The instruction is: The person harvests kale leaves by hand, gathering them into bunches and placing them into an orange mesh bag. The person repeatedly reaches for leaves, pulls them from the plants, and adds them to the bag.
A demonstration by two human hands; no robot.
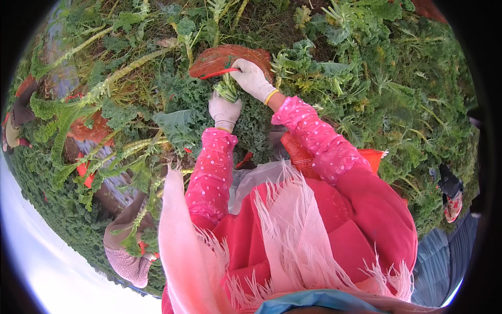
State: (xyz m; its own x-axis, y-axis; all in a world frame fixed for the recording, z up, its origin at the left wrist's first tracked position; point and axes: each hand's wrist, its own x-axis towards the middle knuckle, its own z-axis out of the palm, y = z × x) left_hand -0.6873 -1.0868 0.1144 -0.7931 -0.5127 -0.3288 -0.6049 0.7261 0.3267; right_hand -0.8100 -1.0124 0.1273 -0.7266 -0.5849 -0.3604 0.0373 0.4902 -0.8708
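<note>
My left hand (224,110), in a white knit glove, grips a bunch of curly kale (255,127) just below its cut stems (227,88). The leaves spread down and to both sides of that hand, and the stems point up towards a red mesh bag (231,59). My right hand (253,78), gloved the same way, pinches the bag's bright red rim between thumb and fingers, just above and right of the stems. The bag's mouth faces the stems. What lies inside it is hidden.
Thick kale stalks (129,68) lean across the left side. Leafy plants (392,98) crowd the right. An orange mesh sack (300,155) lies by my right forearm. Other people work at the lower left (129,247), far left (15,121) and right edge (451,192).
</note>
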